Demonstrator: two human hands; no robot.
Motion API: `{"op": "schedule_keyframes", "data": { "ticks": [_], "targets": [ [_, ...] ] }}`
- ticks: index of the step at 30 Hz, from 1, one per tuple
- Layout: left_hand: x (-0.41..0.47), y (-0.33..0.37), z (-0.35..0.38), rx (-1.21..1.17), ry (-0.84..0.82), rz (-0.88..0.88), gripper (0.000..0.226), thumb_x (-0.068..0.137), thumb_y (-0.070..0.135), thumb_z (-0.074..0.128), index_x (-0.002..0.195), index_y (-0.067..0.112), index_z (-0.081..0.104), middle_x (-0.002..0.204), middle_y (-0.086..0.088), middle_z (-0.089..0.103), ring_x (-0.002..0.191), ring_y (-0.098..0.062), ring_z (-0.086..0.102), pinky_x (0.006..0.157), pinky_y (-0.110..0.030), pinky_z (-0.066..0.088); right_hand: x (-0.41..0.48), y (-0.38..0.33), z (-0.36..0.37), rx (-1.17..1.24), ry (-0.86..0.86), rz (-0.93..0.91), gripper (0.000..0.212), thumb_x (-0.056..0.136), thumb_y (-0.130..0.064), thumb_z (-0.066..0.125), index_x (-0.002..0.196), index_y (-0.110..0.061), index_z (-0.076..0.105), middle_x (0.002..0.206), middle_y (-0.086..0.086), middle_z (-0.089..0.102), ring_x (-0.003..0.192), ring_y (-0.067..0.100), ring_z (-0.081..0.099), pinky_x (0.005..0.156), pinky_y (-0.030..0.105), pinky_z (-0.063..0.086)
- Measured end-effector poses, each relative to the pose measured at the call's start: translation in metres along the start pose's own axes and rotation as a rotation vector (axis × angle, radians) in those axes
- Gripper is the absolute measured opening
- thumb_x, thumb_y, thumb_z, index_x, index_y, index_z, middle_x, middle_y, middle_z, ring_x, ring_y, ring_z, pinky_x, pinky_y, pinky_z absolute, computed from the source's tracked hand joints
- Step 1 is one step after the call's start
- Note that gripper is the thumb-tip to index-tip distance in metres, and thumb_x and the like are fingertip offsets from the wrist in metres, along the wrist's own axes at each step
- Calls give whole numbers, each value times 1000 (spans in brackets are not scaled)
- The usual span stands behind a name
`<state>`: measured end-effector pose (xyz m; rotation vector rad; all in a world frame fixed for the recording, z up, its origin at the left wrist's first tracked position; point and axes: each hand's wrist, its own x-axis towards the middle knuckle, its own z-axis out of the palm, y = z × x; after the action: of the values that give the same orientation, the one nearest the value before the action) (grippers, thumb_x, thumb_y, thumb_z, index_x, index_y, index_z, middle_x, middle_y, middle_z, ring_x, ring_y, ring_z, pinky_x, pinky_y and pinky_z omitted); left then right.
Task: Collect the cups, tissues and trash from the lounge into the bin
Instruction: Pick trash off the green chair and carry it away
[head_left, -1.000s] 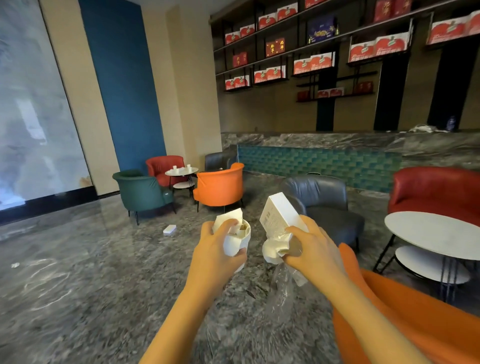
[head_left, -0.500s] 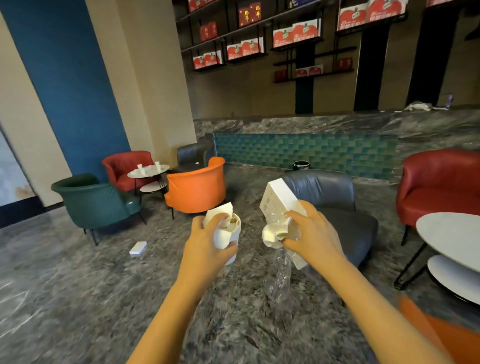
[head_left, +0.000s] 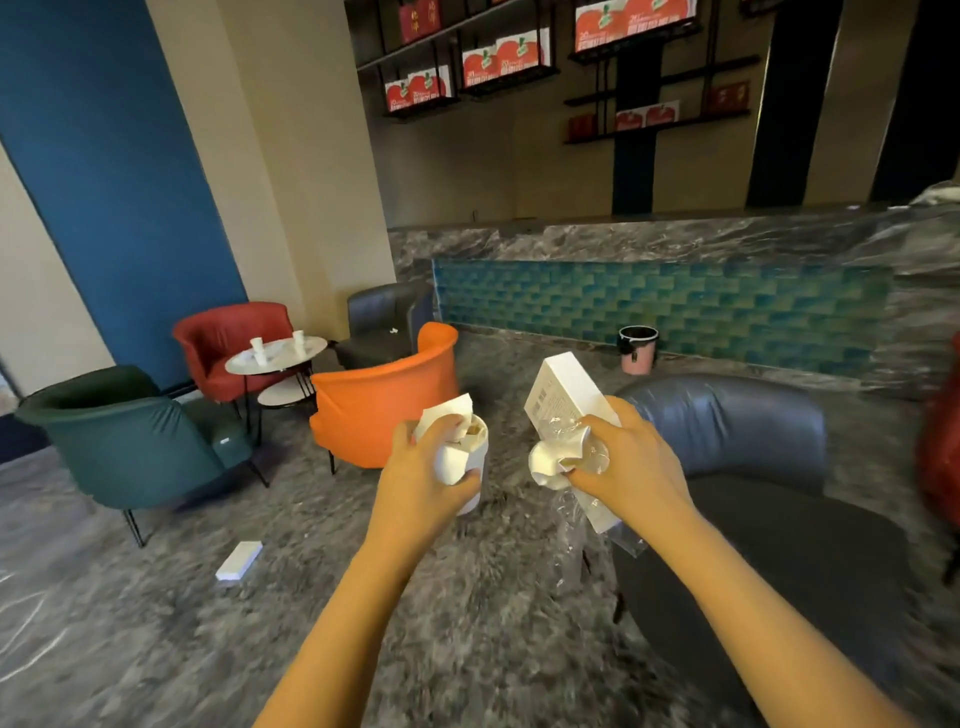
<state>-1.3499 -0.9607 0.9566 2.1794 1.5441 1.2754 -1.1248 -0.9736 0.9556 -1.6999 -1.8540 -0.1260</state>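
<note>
My left hand (head_left: 422, 480) is shut on a white paper cup (head_left: 475, 467) stuffed with crumpled tissue. My right hand (head_left: 631, 470) grips a white box (head_left: 563, 392), a crushed white cup (head_left: 553, 462) and clear plastic wrap (head_left: 574, 525) that hangs below it. A pink bin with a black liner (head_left: 638, 349) stands on the floor by the tiled counter, ahead and slightly right. A small white box (head_left: 239, 560) lies on the floor at the left. Several white cups (head_left: 278, 345) stand on a far round table (head_left: 249, 364).
An orange armchair (head_left: 382, 402) is straight ahead, a green one (head_left: 124, 441) to the left, a red one (head_left: 234, 332) behind the round table. A dark grey armchair (head_left: 753, 467) is close on the right, between me and the bin. The floor is grey marble.
The view has swung to the right and moved forward. The bin has come into view by the counter. Both hands keep hold of the same trash.
</note>
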Motion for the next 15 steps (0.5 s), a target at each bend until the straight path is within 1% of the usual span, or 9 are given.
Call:
{"op": "schedule_keyframes", "data": {
  "ticks": [2,6,8,11,15],
  "targets": [
    [58,-28,22,1,-6,13,58,75,21,72,128,30,51,110,0,40,93,-13,44,69,-18,30,58,13,30,6,1,12,41,74,-39,67,110,-24,58,139,-2,37,115,24,46,78,29,40],
    [175,-90,75,-20,-27,49,57,73,17,73,126,25,53,110,-2,41,97,-19,47,68,-13,28,169,42,96,-3,18,28,44,74,-39,69,113,-22,58,139,0,36,115,24,46,82,32,42],
    [233,-122,103,-30,-55,82,57,74,17,72,126,26,52,111,0,40,100,-20,48,70,-13,28,225,57,129,-18,32,40,45,74,-39,69,114,-22,58,138,0,37,114,25,47,82,33,43],
    [325,-162,141,-51,-96,132,56,73,17,72,124,28,53,113,3,38,104,-20,49,78,-15,32,310,81,172,-41,60,87,45,75,-39,68,115,-22,57,138,0,38,114,25,47,84,35,44],
    [448,-202,190,-89,-148,190,55,72,16,73,122,28,55,114,-2,41,101,-21,50,79,-17,34,417,115,212,-70,87,176,45,75,-41,68,115,-23,57,139,-2,37,116,23,46,84,33,43]
  ]
}}
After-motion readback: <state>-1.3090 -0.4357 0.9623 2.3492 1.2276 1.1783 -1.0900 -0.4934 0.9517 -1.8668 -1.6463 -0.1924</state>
